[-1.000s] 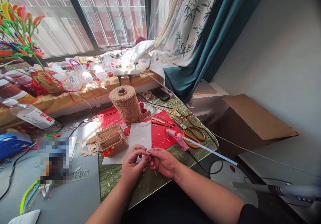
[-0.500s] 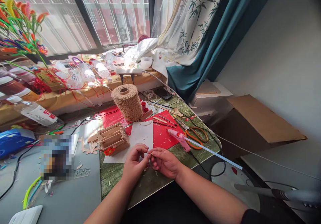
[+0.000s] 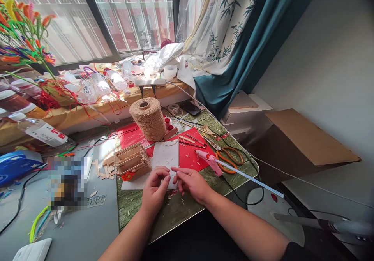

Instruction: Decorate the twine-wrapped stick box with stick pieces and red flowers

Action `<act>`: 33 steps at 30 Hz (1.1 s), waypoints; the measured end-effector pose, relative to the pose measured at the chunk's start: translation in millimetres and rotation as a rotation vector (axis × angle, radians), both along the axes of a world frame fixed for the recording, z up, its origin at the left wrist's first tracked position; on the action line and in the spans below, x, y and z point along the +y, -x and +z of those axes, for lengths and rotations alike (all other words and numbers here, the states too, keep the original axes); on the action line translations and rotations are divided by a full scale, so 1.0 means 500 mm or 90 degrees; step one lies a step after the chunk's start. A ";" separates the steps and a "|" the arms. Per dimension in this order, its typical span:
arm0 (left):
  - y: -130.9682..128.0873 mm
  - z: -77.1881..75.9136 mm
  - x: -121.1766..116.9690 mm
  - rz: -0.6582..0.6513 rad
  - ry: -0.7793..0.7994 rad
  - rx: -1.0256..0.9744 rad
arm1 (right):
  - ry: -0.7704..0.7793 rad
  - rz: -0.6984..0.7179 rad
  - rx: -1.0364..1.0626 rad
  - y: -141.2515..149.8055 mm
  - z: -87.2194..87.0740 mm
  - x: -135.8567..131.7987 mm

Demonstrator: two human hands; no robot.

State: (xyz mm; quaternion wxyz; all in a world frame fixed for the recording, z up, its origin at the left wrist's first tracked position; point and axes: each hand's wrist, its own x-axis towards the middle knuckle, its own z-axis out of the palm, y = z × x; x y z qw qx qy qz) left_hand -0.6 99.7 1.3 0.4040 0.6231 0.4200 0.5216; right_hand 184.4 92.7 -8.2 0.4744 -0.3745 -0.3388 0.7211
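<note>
The spool (image 3: 148, 122) is tan. Front-left of it, the box (image 3: 134, 157) is light brown, its flower (image 3: 127, 175) orange-red. In front of the spool, the card (image 3: 166, 156) is pale grey, the paper (image 3: 185, 157) red and the mat (image 3: 131, 204) wood-grained green. Front-right, the glue gun (image 3: 208, 158) is pink, its stick (image 3: 251, 178) pale blue, the scissors (image 3: 242, 156) orange-handled. Behind and right, the curtain (image 3: 226, 27) is white with dark bamboo leaves, the drape (image 3: 263, 39) teal.

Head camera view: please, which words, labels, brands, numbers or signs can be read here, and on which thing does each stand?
"开" (probably), in red, on the label of the bottle at left; its other characters are unclear.
Too small or blurred to read: labels on the windowsill bottles, marks on the clear stencil.
</note>
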 end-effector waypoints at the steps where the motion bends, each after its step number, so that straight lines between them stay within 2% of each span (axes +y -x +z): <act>1: 0.002 0.004 0.001 0.055 -0.022 0.005 | -0.050 -0.012 -0.079 -0.009 0.005 0.007; 3: 0.007 0.010 0.002 0.139 -0.061 0.006 | -0.153 -0.025 -0.240 -0.024 0.018 0.023; 4: 0.010 0.011 0.003 0.153 -0.073 0.005 | -0.201 -0.020 -0.323 -0.029 0.024 0.031; 7: 0.019 0.012 0.005 0.132 -0.085 0.012 | -0.301 -0.044 -0.539 -0.027 0.043 0.049; 10: 0.030 0.011 0.007 0.111 -0.079 0.022 | -0.311 -0.073 -0.613 -0.009 0.058 0.063; 12: 0.038 0.009 0.010 0.104 -0.070 0.029 | -0.273 -0.041 -0.588 0.005 0.065 0.073; 16: 0.049 0.002 0.019 0.099 0.000 0.034 | -0.151 0.003 -0.374 0.024 0.072 0.087; 19: 0.047 -0.006 0.024 0.029 0.081 0.030 | -0.104 -0.016 -0.267 0.031 0.069 0.088; 23: 0.036 -0.010 0.024 -0.042 0.148 -0.003 | -0.087 -0.020 -0.224 0.042 0.058 0.082; 28: 0.032 -0.011 0.021 -0.015 0.162 0.006 | -0.079 -0.012 -0.230 0.050 0.049 0.078; 33: 0.034 -0.013 0.021 0.003 0.159 0.010 | -0.067 -0.018 -0.186 0.044 0.056 0.077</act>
